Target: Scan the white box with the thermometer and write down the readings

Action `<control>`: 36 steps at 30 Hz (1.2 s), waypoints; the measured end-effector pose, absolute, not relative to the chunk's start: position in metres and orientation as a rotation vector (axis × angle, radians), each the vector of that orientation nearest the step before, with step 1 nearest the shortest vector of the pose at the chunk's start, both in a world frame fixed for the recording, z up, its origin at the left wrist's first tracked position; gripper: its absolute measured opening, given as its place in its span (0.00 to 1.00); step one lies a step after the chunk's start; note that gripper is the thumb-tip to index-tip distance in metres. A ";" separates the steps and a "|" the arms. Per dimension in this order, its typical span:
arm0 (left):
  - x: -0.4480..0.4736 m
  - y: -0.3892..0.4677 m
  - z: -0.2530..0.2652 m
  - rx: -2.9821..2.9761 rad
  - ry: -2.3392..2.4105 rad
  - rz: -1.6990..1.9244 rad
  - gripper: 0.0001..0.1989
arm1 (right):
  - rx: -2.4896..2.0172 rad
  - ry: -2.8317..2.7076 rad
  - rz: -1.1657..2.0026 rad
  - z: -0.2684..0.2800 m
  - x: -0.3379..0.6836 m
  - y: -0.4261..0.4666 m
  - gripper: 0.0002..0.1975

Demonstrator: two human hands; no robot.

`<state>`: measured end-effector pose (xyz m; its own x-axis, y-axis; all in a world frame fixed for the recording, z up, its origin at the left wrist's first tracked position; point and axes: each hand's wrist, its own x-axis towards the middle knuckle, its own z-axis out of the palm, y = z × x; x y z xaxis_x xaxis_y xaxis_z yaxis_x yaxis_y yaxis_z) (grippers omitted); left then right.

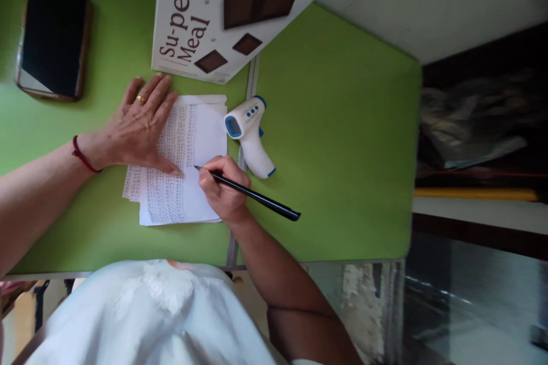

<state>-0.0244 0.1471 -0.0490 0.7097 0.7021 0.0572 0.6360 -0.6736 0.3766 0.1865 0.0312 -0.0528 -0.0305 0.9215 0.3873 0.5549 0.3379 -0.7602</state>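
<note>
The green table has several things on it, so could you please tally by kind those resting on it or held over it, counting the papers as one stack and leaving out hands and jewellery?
Phone: 1
White box: 1
Handheld thermometer: 1
Paper stack: 1
Black pen, in the right hand: 1
Total: 5

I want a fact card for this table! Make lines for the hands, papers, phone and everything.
Left hand: spread out, partly over the papers; gold ring on one finger
Right hand: holding a black pen, tip at the top sheet
Papers: overlapping sheets, rows of tiny writing
Thermometer gun: white and blue, right of the papers
Box: white, says "Su-per Meal", beyond the papers
Phone: dark screen, far left
Table: green
</note>
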 end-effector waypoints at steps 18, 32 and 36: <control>-0.023 0.145 -0.043 2.609 1.079 0.219 0.77 | -1.341 -1.698 0.473 -0.052 0.185 0.031 0.09; -0.024 0.147 -0.046 2.547 1.053 0.284 0.76 | -1.413 -1.715 0.520 -0.053 0.185 0.029 0.10; -0.025 0.147 -0.048 2.546 1.064 0.311 0.75 | -1.320 -1.729 0.390 -0.050 0.194 0.032 0.06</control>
<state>-0.0245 0.1466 -0.0481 0.6920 0.7192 0.0617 0.6394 -0.6504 0.4100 0.1937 0.0317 -0.0502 -0.0267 0.8876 0.4599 0.6046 0.3807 -0.6997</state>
